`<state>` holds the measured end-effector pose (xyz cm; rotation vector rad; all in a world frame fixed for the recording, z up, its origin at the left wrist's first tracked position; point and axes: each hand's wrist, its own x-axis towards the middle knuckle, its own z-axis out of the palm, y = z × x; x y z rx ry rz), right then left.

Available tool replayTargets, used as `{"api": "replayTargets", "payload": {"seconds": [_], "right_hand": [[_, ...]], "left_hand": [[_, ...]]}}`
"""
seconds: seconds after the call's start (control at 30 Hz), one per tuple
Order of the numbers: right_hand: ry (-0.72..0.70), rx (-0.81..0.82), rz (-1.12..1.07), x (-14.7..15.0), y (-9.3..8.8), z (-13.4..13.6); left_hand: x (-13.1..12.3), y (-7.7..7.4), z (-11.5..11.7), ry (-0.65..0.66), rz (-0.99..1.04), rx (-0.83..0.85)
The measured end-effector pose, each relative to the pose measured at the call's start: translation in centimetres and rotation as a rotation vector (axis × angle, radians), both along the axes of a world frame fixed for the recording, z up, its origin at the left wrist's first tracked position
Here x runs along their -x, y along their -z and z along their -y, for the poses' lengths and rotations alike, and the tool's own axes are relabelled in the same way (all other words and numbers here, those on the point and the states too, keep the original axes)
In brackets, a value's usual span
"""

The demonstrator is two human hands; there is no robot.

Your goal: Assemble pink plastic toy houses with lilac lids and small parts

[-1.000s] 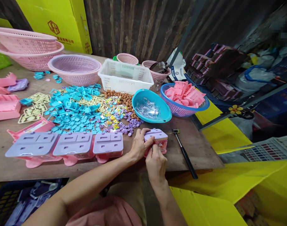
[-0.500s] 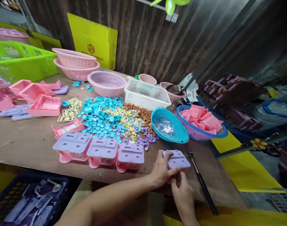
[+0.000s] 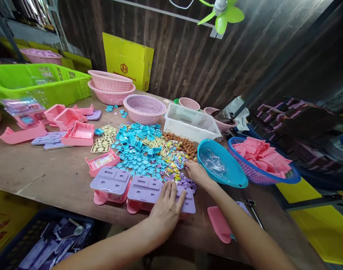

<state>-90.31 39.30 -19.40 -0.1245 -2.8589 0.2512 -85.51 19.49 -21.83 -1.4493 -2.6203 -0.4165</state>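
Three pink toy boxes with lilac lids stand in a row near the table's front edge. My left hand (image 3: 166, 206) lies across the lid of the right-hand box (image 3: 190, 204), its fingers stretched out and apart. My right hand (image 3: 198, 172) reaches into small loose parts, its fingertips drawn together between purple round pieces (image 3: 185, 182) and mixed yellow and white bits (image 3: 175, 170). Whatever those fingertips hold is too small to make out. Partly hidden under my right forearm is another pink box (image 3: 219, 224) with a lilac part, tipped over.
Turquoise pieces (image 3: 143, 161) are heaped mid-table. A turquoise basin (image 3: 236, 176) holds clear parts, beside a blue-rimmed basket (image 3: 294, 176) of pink parts. A hammer (image 3: 256, 213) lies at the right. Behind stand a white basket (image 3: 188, 126), pink baskets (image 3: 112, 98) and a green crate (image 3: 67, 88).
Both hands have left the box at the right, which now lies tipped over. My left hand has moved left onto the row's end box. My right hand has reached forward into the small parts.
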Motion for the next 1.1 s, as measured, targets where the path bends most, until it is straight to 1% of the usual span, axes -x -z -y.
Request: {"api": "replayTargets", "payload": {"seconds": [0.07,0.17,0.23,0.33,0.37,0.43,0.53,0.6,0.63,0.67,0.7,0.73,0.77,0.8,0.83,0.9,0.97,1.03,1.1], "right_hand": [[-0.008,-0.036,0.11,2.1,0.7,-0.1],[-0.016,-0.067,0.242,3.5,1.6,-0.4],[-0.021,-0.067,0.287,3.7,2.1,-0.4],[-0.031,-0.041,0.289,3.9,2.5,-0.5],[-0.033,-0.024,0.274,3.9,2.5,-0.5],[-0.03,0.016,0.23,3.7,1.9,-0.6],[0.001,0.069,0.157,1.9,-0.3,-0.2],[0.046,0.141,0.059,-0.6,-2.2,0.7],[0.083,0.206,-0.01,-2.2,-3.1,1.3],[0.131,0.319,-0.114,-3.9,-3.8,2.2],[0.187,0.448,-0.203,-5.7,-4.3,3.2],[0.232,0.563,-0.242,-7.3,-4.5,4.2],[0.245,0.65,-0.23,-8.8,-4.3,5.3],[0.234,0.693,-0.182,-10.1,-3.9,6.3],[0.217,0.699,-0.141,-11.0,-3.2,7.2],[0.202,0.639,-0.126,-12.2,-1.4,8.4],[0.218,0.553,-0.176,-12.5,0.2,9.0],[0.22,0.486,-0.209,-12.4,1.2,9.1],[0.196,0.434,-0.224,-12.2,1.5,9.1]], "left_hand": [[-0.8,0.9,-0.3,0.001,-0.016,-0.014],[-2.1,1.6,-0.4,0.014,0.083,-0.084],[-2.2,1.4,0.1,0.062,0.219,-0.164],[-1.5,1.3,1.2,0.17,0.452,-0.346],[-1.1,1.4,1.6,0.189,0.53,-0.408],[-0.6,1.6,1.8,0.186,0.685,-0.505],[-0.2,1.9,1.2,0.107,0.887,-0.591],[-0.1,1.7,0.4,0.005,0.952,-0.652],[0.0,1.6,-0.1,-0.054,0.958,-0.69],[0.1,1.5,-0.6,-0.108,0.952,-0.727],[0.2,1.4,-1.0,-0.155,0.941,-0.759],[0.4,1.3,-1.4,-0.195,0.931,-0.78],[0.6,1.4,-1.8,-0.224,0.925,-0.791],[0.8,1.4,-2.1,-0.245,0.922,-0.793],[1.0,1.5,-2.3,-0.262,0.921,-0.795],[1.3,1.6,-2.6,-0.279,0.915,-0.799],[1.4,1.7,-2.7,-0.287,0.911,-0.808],[1.4,1.6,-2.7,-0.287,0.913,-0.815],[1.3,1.4,-2.7,-0.287,0.917,-0.817]]}}
